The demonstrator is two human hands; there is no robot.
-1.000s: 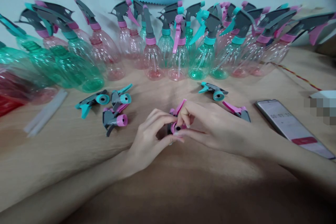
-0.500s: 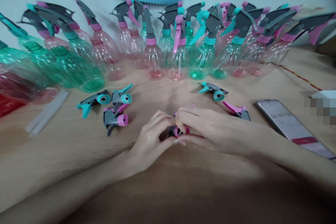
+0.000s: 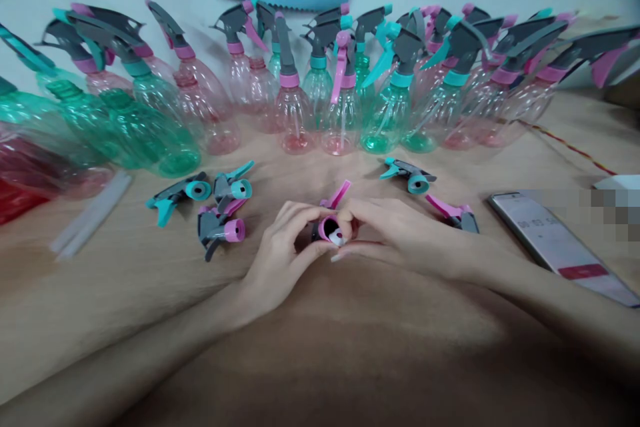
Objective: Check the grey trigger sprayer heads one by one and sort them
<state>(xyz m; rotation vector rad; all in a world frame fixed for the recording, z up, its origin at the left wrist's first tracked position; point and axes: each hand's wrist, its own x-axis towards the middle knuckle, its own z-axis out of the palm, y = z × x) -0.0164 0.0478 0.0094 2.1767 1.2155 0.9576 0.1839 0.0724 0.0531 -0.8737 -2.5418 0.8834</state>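
In the middle of the table, my left hand (image 3: 283, 247) is closed around a trigger sprayer head (image 3: 327, 228) with a pink collar. The collar's open end faces me, and its pink trigger sticks up behind my fingers. My right hand (image 3: 393, 235) pinches a small white round piece (image 3: 337, 237) at the collar's mouth; whether it sits inside or just at the rim I cannot tell. Left of my hands lie a pink-collared sprayer head (image 3: 220, 230) and two teal ones (image 3: 233, 188). A teal sprayer head (image 3: 407, 173) and a pink one (image 3: 455, 213) lie on the right.
Clear pink and green spray bottles (image 3: 295, 117) stand in rows along the back, most with sprayer heads fitted. Open-necked green bottles (image 3: 150, 133) stand at the left, near white tubes (image 3: 93, 217). A phone (image 3: 555, 240) showing a timer lies on the right.
The sprayer head has turned in my hands, so its collar opening and pink trigger now show. A white piece is visible at the collar between my right fingers.
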